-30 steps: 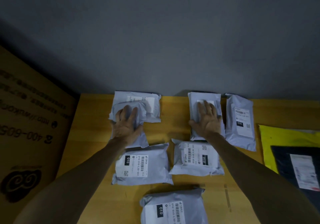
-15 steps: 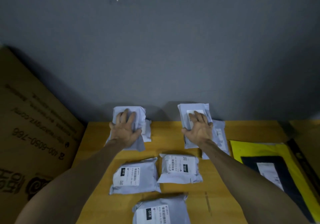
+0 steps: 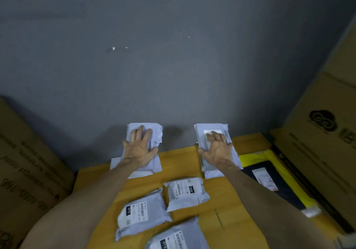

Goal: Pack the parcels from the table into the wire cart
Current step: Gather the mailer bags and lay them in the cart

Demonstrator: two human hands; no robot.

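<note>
The wooden table ran up to the grey wall, its yellow-brown top bare down the middle right. Three grey parcels lay flat on it, labels up: one mid-table, a bigger one just left of it with edges touching, and a third cut off by the bottom edge. At the right side sat a yellow mailer with a dark parcel lying on it.

3 parcels on table, boxes left and right
</note>
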